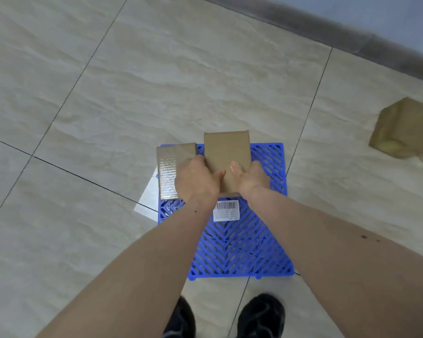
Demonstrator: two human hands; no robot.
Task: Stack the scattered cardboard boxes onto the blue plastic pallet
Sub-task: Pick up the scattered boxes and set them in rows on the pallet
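Note:
A blue plastic pallet lies on the tiled floor in front of me. A plain cardboard box is over its far middle, held from both sides: my left hand grips its left edge and my right hand grips its right edge, thumbs on top. A flatter cardboard box with shiny tape rests on the pallet's far left corner, just left of my left hand. A white barcode label is stuck on the pallet below the held box.
More cardboard boxes lie on the floor at the far right, blurred. A dark skirting and wall run along the back. A bright light patch falls left of the pallet. My black shoes stand at the pallet's near edge.

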